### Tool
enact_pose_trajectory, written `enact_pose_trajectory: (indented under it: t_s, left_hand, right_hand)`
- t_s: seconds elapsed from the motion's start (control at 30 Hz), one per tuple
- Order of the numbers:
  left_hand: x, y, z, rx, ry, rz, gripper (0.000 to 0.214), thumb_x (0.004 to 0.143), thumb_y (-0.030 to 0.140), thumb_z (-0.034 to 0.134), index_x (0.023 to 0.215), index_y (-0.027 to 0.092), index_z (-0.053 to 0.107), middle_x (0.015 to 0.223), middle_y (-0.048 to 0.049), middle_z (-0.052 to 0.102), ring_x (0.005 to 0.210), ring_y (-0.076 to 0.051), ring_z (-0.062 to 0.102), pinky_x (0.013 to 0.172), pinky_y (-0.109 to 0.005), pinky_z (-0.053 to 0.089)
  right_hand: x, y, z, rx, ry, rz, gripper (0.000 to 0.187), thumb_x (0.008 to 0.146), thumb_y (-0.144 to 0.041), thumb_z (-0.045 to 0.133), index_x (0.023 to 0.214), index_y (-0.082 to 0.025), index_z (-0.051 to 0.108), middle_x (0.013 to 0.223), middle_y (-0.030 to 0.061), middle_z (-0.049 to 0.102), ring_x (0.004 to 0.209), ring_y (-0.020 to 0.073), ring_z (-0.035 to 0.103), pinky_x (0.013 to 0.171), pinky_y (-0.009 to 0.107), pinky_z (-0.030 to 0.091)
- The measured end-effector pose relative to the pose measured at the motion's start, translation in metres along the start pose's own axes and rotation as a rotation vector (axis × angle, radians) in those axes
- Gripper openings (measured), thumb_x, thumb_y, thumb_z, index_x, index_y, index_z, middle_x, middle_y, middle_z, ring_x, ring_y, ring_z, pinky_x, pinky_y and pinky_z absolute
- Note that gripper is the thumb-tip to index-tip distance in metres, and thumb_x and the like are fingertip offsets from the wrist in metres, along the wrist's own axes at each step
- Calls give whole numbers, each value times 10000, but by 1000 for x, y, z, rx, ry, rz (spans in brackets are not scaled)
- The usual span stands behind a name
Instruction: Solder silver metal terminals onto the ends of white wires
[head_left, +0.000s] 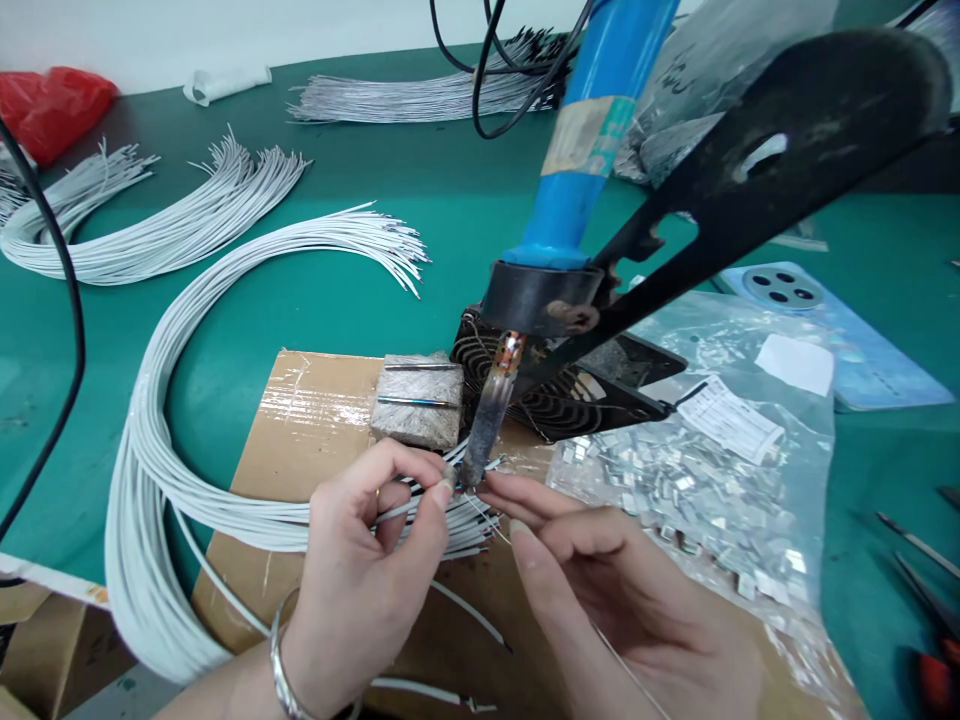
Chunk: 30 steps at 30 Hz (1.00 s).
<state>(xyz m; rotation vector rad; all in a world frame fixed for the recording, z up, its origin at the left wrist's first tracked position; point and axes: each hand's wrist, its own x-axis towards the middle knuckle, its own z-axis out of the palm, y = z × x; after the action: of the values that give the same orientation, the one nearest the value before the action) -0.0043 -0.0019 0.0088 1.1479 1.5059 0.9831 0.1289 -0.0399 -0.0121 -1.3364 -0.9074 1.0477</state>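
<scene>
My left hand point(375, 550) is closed, thumb and forefinger pinching the end of a white cable point(391, 512) just left of the hot end of a soldering iron point(491, 410). Between the fingers of my right hand point(622, 580) runs a thin solder wire point(628, 668), its tip reaching up under the iron. The iron points down, its blue handle point(581, 150) clamped in a black metal stand point(772, 140). Behind my left hand, a thick bundle of white cables point(161, 400) curves onto the cardboard point(300, 420). My fingertips partly hide the joint at the iron's tip.
A grey block with metal pins point(417, 425) and a black fan point(555, 405) stand behind the iron. To the right lie a plastic bag of small metal pieces point(697, 500), a phone point(840, 330) and tools point(930, 600). More cable bundles point(180, 230) lie at the back left.
</scene>
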Motion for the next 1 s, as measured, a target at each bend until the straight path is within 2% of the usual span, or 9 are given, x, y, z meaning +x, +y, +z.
enact_pose_trajectory:
  t_s: [0.1, 0.23, 0.33, 0.53, 0.67, 0.83, 1.0]
  left_hand:
    - [0, -1, 0, -8, 3, 9, 109, 815, 180, 663, 716, 194, 617, 763, -28, 716, 505, -100, 507, 437, -220, 293]
    - [2, 0, 0, -15, 11, 24, 112, 804, 165, 676, 712, 190, 617, 787, -32, 729, 490, -88, 497, 421, -212, 281]
    - [3, 1, 0, -24, 4, 28, 112, 808, 171, 676, 713, 189, 619, 773, -28, 723, 493, -90, 501, 427, -209, 299]
    - [2, 1, 0, -9, 27, 35, 99, 790, 168, 691, 708, 184, 637, 784, -34, 736, 483, -81, 485, 425, -206, 297]
    - [1, -1, -2, 11, 17, 35, 102, 811, 179, 689, 722, 188, 640, 803, -38, 742, 507, -92, 517, 429, -212, 298]
    - [-1, -1, -4, 12, 3, 27, 96, 835, 187, 673, 746, 184, 639, 833, -35, 736, 483, -69, 442, 433, -207, 295]
    - [0, -3, -3, 22, -4, 19, 103, 832, 196, 675, 738, 178, 639, 823, -34, 728, 464, -59, 396, 428, -211, 253]
  right_hand:
    - [0, -1, 1, -5, 45, 12, 210, 899, -205, 728, 708, -232, 644, 1044, 31, 814, 1027, 154, 775, 876, 168, 601]
    - [2, 1, 1, 4, 7, -11, 186, 893, -194, 735, 731, -240, 656, 1075, 29, 813, 1016, 147, 779, 864, 160, 605]
    - [3, 2, 1, -3, 18, 9, 173, 885, -210, 745, 738, -254, 666, 1073, 24, 812, 1037, 157, 772, 892, 187, 607]
    - [2, 2, 3, -18, -6, -10, 196, 905, -206, 718, 731, -260, 648, 1063, -22, 815, 1059, 128, 764, 906, 150, 587]
    - [1, 2, 1, -28, -4, -3, 191, 914, -212, 705, 741, -269, 647, 1073, -17, 814, 1059, 143, 767, 894, 173, 605]
    - [2, 1, 1, -25, -20, -24, 187, 919, -195, 703, 754, -263, 648, 1086, -25, 815, 1043, 112, 769, 908, 136, 583]
    - [3, 2, 3, -33, 7, -13, 184, 901, -197, 717, 743, -263, 651, 1042, -17, 819, 1028, 129, 776, 890, 150, 597]
